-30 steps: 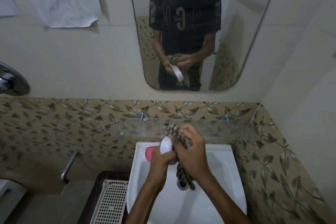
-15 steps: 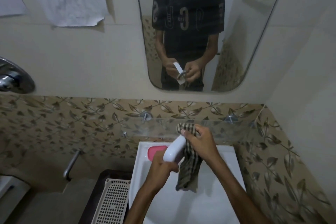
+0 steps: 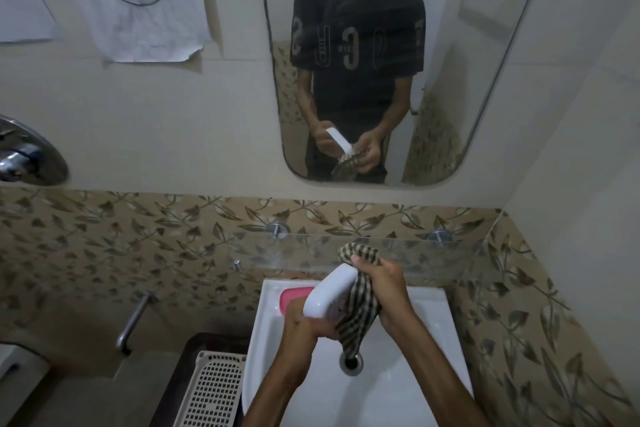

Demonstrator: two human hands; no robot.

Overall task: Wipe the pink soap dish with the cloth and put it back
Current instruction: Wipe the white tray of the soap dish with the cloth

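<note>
A cream bathroom wall carries a leaf-patterned tile band and a rounded mirror (image 3: 363, 62), which reflects the person in a dark printed shirt. Below it a clear glass shelf (image 3: 433, 256) runs above the white sink (image 3: 398, 385), whose drain shows at the middle. A pale perforated basket (image 3: 213, 388) stands just left of the sink. Over the basin, the right hand (image 3: 386, 289) is closed on a bunched checked cloth (image 3: 360, 312), pressing it against a white oblong dish piece (image 3: 329, 296). The left hand (image 3: 304, 324) grips that piece from below, holding it tilted. The pink soap dish (image 3: 292, 298) lies on the sink's back left corner, partly hidden behind the white piece.
</note>
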